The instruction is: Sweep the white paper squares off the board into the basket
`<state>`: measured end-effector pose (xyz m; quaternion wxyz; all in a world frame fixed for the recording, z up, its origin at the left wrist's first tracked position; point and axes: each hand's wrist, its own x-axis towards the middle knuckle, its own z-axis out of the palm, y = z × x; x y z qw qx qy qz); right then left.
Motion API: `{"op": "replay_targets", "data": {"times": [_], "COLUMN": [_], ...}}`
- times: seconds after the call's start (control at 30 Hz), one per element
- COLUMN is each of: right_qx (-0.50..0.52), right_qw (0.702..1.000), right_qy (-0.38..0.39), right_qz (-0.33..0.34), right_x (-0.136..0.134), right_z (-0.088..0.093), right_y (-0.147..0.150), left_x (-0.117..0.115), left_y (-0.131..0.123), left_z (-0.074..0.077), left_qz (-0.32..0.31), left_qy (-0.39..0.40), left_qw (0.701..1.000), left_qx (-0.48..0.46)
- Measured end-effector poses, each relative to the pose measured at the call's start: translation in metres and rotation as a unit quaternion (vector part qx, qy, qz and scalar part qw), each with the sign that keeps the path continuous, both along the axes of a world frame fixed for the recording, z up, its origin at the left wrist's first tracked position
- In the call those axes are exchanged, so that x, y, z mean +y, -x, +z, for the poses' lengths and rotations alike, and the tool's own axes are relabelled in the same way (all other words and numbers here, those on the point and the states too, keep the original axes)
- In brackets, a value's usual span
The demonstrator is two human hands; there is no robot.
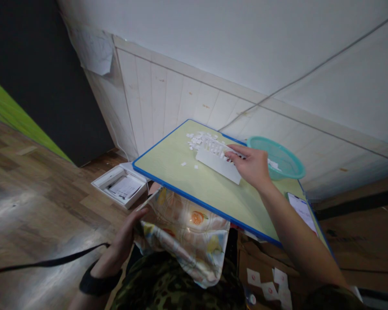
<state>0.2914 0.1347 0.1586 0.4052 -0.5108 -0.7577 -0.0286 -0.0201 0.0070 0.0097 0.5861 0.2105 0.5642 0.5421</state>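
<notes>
My right hand is closed on the edge of a white card piece with a row of slots along its far side. The card is over the table, beside a heap of small white paper pieces. Low on the left, my left hand is closed on the edge of a shiny fruit-patterned sheet, which drapes over my lap against the table's blue front edge. Some of the left fingers are hidden under the sheet.
A teal basin with white pieces inside stands at the table's right rear, near a phone. An open white box sits on the floor to the left. Cardboard with white cards is below right. The wall is behind.
</notes>
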Motion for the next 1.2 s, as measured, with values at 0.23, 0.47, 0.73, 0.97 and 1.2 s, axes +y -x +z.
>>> {"op": "replay_targets", "data": {"times": [0.23,0.47,0.73,0.97,1.2], "right_qx": [0.007,0.005,0.030,0.031,0.009], "right_qw": [1.000,1.000,0.999,0.999,1.000], "right_qy": [0.022,0.018,0.022,0.037,0.023], "right_qz": [0.006,0.005,0.017,0.018,-0.009], "right_x": [0.000,0.003,0.000,0.001,0.004], "right_z": [-0.001,-0.002,-0.003,-0.004,-0.005], "right_y": [-0.002,-0.004,-0.005,-0.005,-0.012], "left_x": [-0.001,0.000,-0.001,-0.001,-0.001], "left_y": [-0.003,0.001,-0.002,-0.001,-0.002], "left_z": [0.007,-0.003,0.004,0.001,0.002], "left_qz": [-0.014,0.004,-0.010,0.010,0.008], "left_qy": [-0.010,0.015,-0.004,0.010,0.008], "left_qw": [1.000,1.000,1.000,1.000,1.000], "left_qx": [0.000,0.025,0.005,0.020,0.013]}}
